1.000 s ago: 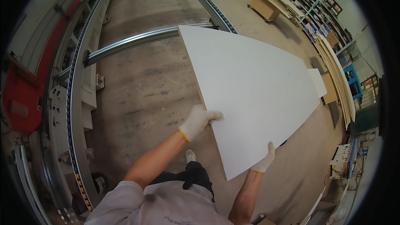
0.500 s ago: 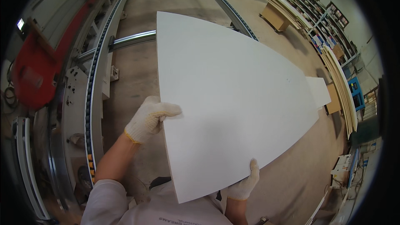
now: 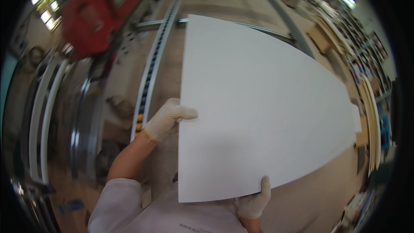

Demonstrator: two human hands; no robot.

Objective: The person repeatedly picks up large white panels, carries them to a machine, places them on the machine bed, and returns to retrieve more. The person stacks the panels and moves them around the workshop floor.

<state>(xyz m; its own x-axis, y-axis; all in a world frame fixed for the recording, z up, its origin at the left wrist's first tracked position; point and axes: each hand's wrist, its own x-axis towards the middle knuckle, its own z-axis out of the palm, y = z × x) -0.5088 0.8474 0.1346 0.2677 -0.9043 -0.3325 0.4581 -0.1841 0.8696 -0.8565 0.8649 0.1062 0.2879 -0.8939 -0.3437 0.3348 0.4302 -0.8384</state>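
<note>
A large flat white panel [image 3: 258, 103] spans the middle of the view, held up in front of my body. My left hand [image 3: 169, 120], in a pale knitted glove with a yellow cuff edge, is closed on the panel's left edge, thumb on top and fingers beneath. Along the near edge, toward the right, my gloved right hand [image 3: 255, 200] grips the panel too, its thumb lying over the top face. The fingers of both hands are partly hidden under the panel.
A roller conveyor rail [image 3: 158, 47] runs away from me on the left, beside a machine with a red housing [image 3: 88, 21]. Another rail [image 3: 282, 13] lies beyond the panel. To the right stand stacked boards [image 3: 371, 121], a cardboard box [image 3: 321, 38] and a blue crate [image 3: 384, 127].
My view has swung left, so the rails and red machine sit farther right in the picture. The panel has turned slightly relative to the rails; both hands keep their hold.
</note>
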